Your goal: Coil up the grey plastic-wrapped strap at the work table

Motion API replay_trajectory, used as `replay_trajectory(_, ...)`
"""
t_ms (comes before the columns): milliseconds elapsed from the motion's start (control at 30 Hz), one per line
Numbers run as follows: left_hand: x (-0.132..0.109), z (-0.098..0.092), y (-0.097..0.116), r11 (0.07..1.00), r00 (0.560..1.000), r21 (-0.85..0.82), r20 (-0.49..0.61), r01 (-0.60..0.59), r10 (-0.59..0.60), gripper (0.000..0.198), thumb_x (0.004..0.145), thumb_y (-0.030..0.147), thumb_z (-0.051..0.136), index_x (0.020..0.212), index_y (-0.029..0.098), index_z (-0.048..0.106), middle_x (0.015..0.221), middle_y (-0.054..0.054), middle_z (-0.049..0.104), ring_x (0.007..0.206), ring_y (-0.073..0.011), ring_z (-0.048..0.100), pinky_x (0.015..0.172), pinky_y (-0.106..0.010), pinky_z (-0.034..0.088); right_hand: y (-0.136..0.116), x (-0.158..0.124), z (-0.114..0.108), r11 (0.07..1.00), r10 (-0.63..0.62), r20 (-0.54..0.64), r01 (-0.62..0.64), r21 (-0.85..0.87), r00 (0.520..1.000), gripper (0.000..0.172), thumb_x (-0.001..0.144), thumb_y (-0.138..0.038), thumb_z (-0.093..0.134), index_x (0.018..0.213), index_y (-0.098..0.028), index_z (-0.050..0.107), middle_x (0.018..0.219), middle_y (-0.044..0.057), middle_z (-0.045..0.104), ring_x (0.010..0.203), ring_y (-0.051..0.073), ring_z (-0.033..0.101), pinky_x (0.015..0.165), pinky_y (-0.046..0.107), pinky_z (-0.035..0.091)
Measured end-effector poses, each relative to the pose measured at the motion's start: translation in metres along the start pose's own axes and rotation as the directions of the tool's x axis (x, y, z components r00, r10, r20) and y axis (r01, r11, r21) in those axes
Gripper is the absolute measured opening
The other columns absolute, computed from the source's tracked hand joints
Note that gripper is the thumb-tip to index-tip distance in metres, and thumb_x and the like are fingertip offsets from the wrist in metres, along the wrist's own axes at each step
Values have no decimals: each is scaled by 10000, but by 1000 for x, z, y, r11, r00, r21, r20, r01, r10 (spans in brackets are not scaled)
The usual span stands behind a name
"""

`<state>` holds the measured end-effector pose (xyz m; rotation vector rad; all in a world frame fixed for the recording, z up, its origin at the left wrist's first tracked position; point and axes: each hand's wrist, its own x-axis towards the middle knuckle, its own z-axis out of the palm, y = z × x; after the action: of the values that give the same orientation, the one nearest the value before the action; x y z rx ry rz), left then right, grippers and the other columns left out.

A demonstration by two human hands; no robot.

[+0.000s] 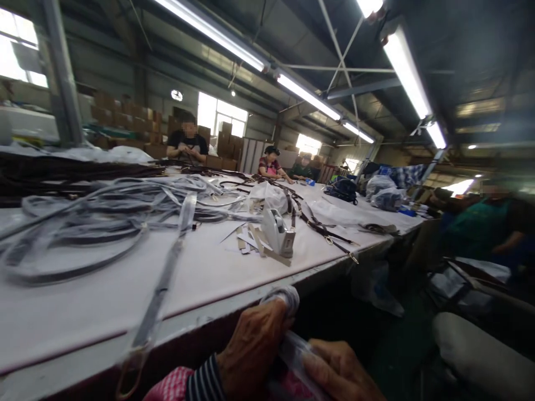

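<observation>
**Work area, largest to smallest**

- A long white-topped work table [79,317] is stretching away ahead of me, its near edge running just beyond my hands.
- Cardboard boxes [125,118] are standing stacked along the far wall.
- A co-worker [187,139] is sitting across the far end of the table, and a person in a green apron [480,234] is sitting off to my right.
- Grey straps [104,214] are lying coiled on the table, one hanging over the edge near my left hand.
- Dark straps with metal clips [326,228] are lying beside paper scraps [254,240].
- Below the table edge, my left hand [251,348] is curling around a clear plastic bag [295,356], with a rolled grey strap [281,297] showing above my knuckles.
- My right hand [340,370] is pressing its closed fingers against the same bag.
</observation>
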<state>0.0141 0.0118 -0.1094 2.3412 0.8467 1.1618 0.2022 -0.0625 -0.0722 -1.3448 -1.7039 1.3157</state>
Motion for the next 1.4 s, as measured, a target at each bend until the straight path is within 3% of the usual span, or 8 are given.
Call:
replay_trajectory(300,-26,-30,20,962,889,-126,426,241,-167,281,948,468,498,822,217,500,725,13,511,602,-145,395,587,-298,289,3,57,-34,956,-175,-274,97,-276,946,433,924,-530,597,697,-161,595,625,-28,463,590,111,398,545,246,305)
replay_trajectory(467,-9,-64,33,472,806,-653,478,592,-349,379,941,531,572,836,170,610,733,-13,549,631,-129,457,577,-226,368,-7,71,-21,928,-346,-320,271,-255,882,359,1016,-492,476,1015,-181,653,771,-6,591,687,139,557,669,246,450)
replay_trajectory(600,8,-80,34,283,848,-805,449,521,-282,453,1015,497,494,777,129,609,605,-21,539,493,-101,442,517,-216,369,-6,71,2,816,-556,-326,425,-392,765,428,958,-441,608,1325,-225,561,1229,79,652,1116,229,620,985,320,476)
replay_trajectory(700,20,-86,44,282,886,-847,386,451,-256,482,1041,454,451,718,127,597,583,-22,515,495,-100,427,527,-221,378,-3,86,23,792,-602,-349,478,-380,718,277,963,-406,586,1164,-221,625,1085,79,692,1002,238,644,891,332,518)
replay_trajectory(900,38,-120,69,283,920,-917,173,281,-351,398,1039,358,485,743,130,619,620,-12,500,557,-109,434,575,-216,449,-4,111,45,880,-470,-433,444,-167,769,316,1009,-456,487,925,-213,671,833,51,661,760,194,595,721,305,499)
replay_trajectory(1100,58,-176,74,289,855,-952,-229,-98,-465,381,1049,122,343,953,82,710,851,-81,640,625,-105,569,514,-170,502,12,103,46,890,-251,-173,297,346,952,322,953,-432,596,1048,-145,707,716,11,606,669,142,580,649,262,471)
replay_trajectory(1267,69,-178,85,286,891,-957,-179,-58,-417,352,1031,96,379,908,65,708,820,-76,616,570,-85,529,479,-157,495,-23,113,56,851,-396,-224,448,275,890,512,899,-501,682,1329,-234,601,1287,93,612,1158,239,581,862,318,519)
replay_trajectory(1400,77,-174,95,352,908,-935,-174,-31,-381,330,1036,129,396,941,68,706,750,-56,586,563,-92,530,505,-160,517,-62,128,91,795,-486,-174,516,318,856,495,844,-509,750,1204,-181,660,1074,74,684,978,208,627,807,291,507)
